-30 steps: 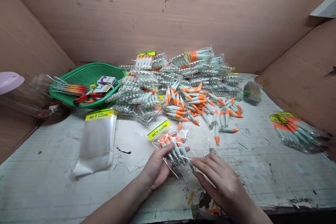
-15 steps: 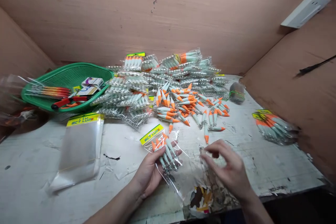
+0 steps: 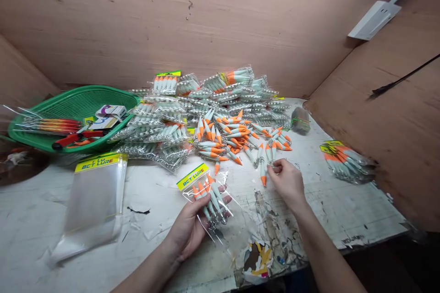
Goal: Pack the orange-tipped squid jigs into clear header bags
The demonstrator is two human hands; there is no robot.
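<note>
My left hand [image 3: 190, 226] grips a clear packet of lures [image 3: 205, 194] with a yellow header card, holding it just above the table. Several pale lures with orange tips show inside it. My right hand [image 3: 287, 179] reaches out to the near edge of the loose lure pile [image 3: 237, 139], fingers curled and pinching at a loose lure [image 3: 264, 170] lying there. Behind the loose lures lies a heap of filled packets [image 3: 206, 96].
A stack of empty bags [image 3: 96, 192] with yellow headers lies at the left. A green basket [image 3: 75, 105] with red pliers and small boxes sits at the back left. More filled packets [image 3: 345, 160] lie at the right by the cardboard wall. Wooden boards enclose the worn table [image 3: 343, 206].
My right hand left the packet and moved forward to the edge of the loose lure pile. The left hand kept hold of the packet. The view shifted right.
</note>
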